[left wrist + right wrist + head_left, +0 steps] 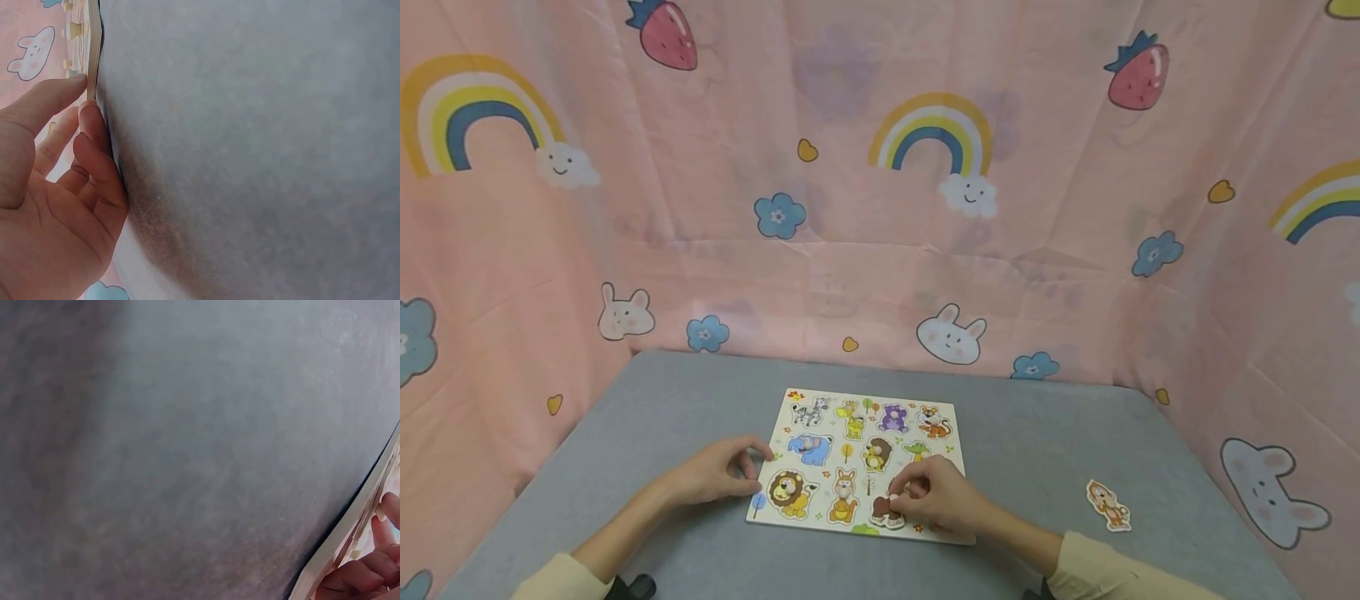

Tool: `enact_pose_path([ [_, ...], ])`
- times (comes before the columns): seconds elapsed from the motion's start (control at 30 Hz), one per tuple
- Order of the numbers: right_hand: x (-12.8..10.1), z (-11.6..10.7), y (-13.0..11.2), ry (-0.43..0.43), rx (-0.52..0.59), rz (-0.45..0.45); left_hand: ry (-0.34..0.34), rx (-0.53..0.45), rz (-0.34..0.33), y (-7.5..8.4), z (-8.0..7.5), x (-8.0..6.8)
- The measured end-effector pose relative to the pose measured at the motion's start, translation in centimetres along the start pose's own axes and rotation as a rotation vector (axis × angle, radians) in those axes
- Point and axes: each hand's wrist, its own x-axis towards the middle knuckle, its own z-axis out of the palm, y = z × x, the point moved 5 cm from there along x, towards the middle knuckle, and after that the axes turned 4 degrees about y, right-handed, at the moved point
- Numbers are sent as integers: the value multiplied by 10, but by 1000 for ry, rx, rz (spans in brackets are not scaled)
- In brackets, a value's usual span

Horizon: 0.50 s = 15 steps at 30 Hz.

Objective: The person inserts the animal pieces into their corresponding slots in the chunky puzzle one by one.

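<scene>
A wooden animal puzzle board (820,417) lies flat on the grey table (1037,450), with several animal pieces set in it. My left hand (758,467) rests on the table at the board's left edge. In the left wrist view its thumb and forefinger (94,119) pinch that edge of the board (94,50). My right hand (901,498) is over the board's bottom row, fingers curled and pinching a brown animal piece (883,508) by its knob. The right wrist view shows only the board's edge (350,531) and curled fingertips (375,565).
A loose orange animal piece (1107,505) lies on the table to the right of the board. Pink patterned cloth (880,250) walls in the table at the back and both sides. Bare grey table (250,150) surrounds the board.
</scene>
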Motion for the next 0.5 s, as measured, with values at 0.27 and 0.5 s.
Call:
enact_pose_path([
  [0.27, 1, 1, 1, 2, -50, -3, 6, 15, -13, 0, 0, 0],
  [0.5, 2, 1, 3, -3, -39, 34, 6, 12, -11, -2, 0, 0],
])
